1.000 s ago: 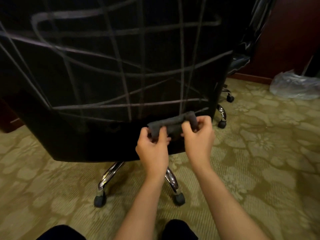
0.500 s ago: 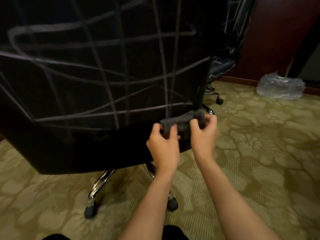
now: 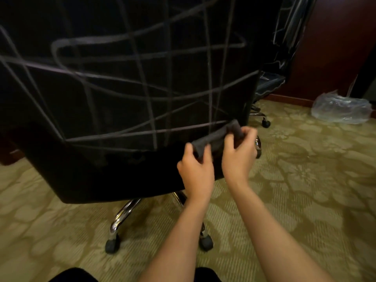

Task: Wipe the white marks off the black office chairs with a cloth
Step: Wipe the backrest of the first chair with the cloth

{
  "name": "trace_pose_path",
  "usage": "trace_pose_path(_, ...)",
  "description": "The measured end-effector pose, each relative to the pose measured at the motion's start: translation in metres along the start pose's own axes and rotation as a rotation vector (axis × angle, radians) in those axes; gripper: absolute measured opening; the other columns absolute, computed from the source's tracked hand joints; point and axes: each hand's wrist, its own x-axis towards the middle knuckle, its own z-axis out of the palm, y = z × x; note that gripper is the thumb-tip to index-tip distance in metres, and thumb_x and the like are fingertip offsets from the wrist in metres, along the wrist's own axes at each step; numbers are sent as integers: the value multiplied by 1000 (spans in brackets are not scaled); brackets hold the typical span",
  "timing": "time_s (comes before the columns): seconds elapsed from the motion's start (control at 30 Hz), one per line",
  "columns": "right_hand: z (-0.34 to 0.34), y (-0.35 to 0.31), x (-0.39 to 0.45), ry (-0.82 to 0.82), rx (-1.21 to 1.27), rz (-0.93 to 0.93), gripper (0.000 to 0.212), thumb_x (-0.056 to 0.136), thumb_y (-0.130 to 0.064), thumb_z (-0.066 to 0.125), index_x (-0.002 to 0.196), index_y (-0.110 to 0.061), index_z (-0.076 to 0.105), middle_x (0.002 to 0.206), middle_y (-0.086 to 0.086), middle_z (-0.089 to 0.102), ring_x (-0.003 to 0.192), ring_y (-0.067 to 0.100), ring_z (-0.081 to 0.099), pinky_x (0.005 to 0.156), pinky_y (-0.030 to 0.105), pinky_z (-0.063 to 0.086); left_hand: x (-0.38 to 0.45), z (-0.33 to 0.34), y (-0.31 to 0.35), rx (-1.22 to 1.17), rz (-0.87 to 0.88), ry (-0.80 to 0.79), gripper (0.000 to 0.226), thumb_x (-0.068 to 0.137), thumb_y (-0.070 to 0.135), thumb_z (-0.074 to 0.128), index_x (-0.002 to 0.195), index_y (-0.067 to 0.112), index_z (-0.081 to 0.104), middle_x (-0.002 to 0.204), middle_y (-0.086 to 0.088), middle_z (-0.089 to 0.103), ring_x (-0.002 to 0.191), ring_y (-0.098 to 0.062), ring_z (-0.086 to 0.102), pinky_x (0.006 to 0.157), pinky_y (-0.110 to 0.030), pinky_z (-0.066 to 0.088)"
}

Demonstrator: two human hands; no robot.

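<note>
Shifted rightward, both hands (image 3: 215, 159) grip cloth (image 3: 216, 137) near plastic bag (image 3: 341, 107).

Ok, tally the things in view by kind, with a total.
Black office chairs with white marks: 2
Dark grey cloth: 1
Clear crumpled plastic bag: 1
Bare hands holding the cloth: 2
Total: 6

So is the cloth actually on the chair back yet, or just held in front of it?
Cannot tell. In the head view both hands pinch the cloth against the chair back's lower right corner, but dark cloth over dark upholstery shows neither contact nor gap.
</note>
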Motion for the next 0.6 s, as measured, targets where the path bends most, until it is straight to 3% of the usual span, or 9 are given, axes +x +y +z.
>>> trace_pose_path(0.1,9,42,-39,-103,-78,172,17,93,-13,57,107,-11,48,98,14,64,92,36,63,81,49,51,-18,-21,-42,16,-137,-41,25,82,55,62,92,32,58,88,2,72,84,-21,71,80,-46,60)
trace_pose_path(0.17,18,58,-62,-230,-165,276,14,95,-14,56,105,-11,47,96,20,66,91,40,64,80,48,51,-21,-46,-63,-21,-198,-27,13,84,35,72,86,31,59,81,-1,73,76,-19,74,74,-49,61)
trace_pose_path(0.27,36,45,-84,-323,-164,341,13,95,-20,60,97,-18,48,92,14,68,86,36,69,80,51,54,-8,-86,-72,-87,-270,9,12,90,14,72,89,18,62,84,-15,74,69,-20,75,72,-45,62)
trace_pose_path(0.33,48,22,-92,-316,-85,321,15,93,-21,64,94,-22,49,87,9,69,80,32,70,79,51,56,8,-110,-59,-124,-243,45,7,92,10,69,95,9,62,84,-19,73,66,-17,74,65,-33,61)
trace_pose_path(0.4,58,-9,-92,-304,37,246,14,92,-22,67,95,-23,53,82,3,69,75,25,72,77,49,59,25,-128,-33,-162,-153,125,4,94,11,67,93,12,63,77,-12,73,67,-16,74,64,-27,60)
trace_pose_path(0.5,68,-53,-89,-280,164,113,12,93,-22,66,98,-22,55,83,-3,69,77,18,72,75,41,59,41,-143,-7,-187,-33,203,7,96,18,65,90,20,62,74,-4,74,70,-15,74,65,-26,60)
trace_pose_path(0.6,68,-57,-95,-228,113,37,11,96,-20,61,102,-18,52,88,-1,65,84,22,67,78,40,54,34,-137,-11,-170,-17,197,8,96,20,65,90,22,61,74,0,74,69,-14,74,67,-34,62)
